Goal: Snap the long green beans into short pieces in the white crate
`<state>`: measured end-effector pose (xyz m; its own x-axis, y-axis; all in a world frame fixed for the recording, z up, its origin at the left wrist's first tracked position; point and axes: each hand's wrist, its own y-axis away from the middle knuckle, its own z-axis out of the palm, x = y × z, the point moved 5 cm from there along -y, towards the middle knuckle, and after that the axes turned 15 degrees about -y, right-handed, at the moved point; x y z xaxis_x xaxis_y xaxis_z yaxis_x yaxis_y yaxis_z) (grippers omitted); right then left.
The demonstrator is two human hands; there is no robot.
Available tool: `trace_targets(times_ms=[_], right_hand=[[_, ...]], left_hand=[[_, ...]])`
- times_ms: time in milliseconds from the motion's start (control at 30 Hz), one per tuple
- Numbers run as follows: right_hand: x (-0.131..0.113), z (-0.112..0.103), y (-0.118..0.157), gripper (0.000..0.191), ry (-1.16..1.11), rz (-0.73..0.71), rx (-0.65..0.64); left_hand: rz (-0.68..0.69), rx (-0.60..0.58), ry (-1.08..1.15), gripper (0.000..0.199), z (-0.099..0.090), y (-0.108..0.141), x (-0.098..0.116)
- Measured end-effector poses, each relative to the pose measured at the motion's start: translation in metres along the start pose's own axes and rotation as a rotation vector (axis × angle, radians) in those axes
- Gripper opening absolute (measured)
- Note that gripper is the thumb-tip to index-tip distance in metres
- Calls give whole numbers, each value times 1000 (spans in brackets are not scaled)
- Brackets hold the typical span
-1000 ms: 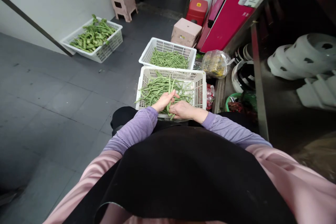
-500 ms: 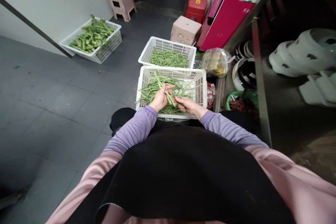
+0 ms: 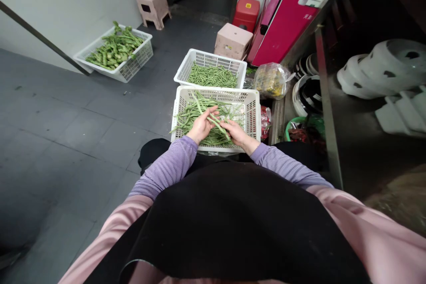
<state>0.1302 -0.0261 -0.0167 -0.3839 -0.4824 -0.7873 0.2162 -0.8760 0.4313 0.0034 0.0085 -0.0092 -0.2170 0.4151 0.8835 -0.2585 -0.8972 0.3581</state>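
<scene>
Over the near white basket [image 3: 258, 111], my left hand [image 3: 202, 127] holds a few long green beans [image 3: 214, 120] across its curled fingers. The beans slant down toward the right. My right hand [image 3: 237, 133] pinches them near their lower ends, thumb and fingertips closed. Below both hands lies a loose heap of long green beans [image 3: 188, 115], filling the left and front of the basket. Just beyond, a second white basket [image 3: 242, 69] holds short green bean pieces [image 3: 213, 76].
A white basket [image 3: 141, 51] of larger green vegetables stands by the left wall. Pink stools [image 3: 153, 2] and a red stool [image 3: 246, 11] stand farther back. On the right are a bagged yellow item [image 3: 271, 80], a green basin [image 3: 289, 128] and a metal shelf post [image 3: 328, 111].
My right hand has shifted slightly and now grips the beans nearer their lower ends. My left fingers have loosened a little around them. The view has tilted slightly.
</scene>
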Motion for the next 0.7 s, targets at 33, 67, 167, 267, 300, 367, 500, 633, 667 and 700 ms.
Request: trace_targets(times_ms=[33, 67, 167, 267, 300, 367, 500, 633, 667, 700], right_hand=[[-1, -1, 2, 32, -6, 8, -5], [-1, -2, 4, 32, -19, 23, -16], [0, 0, 9, 31, -56, 90, -80], [0, 1, 12, 27, -48, 130, -129], [-1, 1, 12, 26, -31, 130, -132], [-2, -2, 11, 25, 1, 119, -127], [-3, -7, 10, 27, -29, 154, -166], [-4, -8, 13, 29, -74, 235, -223], [-4, -7, 15, 30, -83, 254, -236], [-6, -5, 16, 32, -107, 263, -238]], left_hand=[[4, 47, -12, 32, -6, -2, 4], [11, 93, -33, 30, -11, -3, 8], [58, 208, -147, 27, -23, -4, 16], [107, 277, -319, 30, -29, -1, 19], [118, 288, -366, 30, -29, 0, 20], [116, 290, -405, 30, -30, 2, 21], [74, 208, -253, 33, -29, 3, 24], [89, 149, -185, 29, -29, 5, 30], [82, 142, -202, 28, -29, 5, 30], [70, 135, -226, 27, -29, 5, 29]])
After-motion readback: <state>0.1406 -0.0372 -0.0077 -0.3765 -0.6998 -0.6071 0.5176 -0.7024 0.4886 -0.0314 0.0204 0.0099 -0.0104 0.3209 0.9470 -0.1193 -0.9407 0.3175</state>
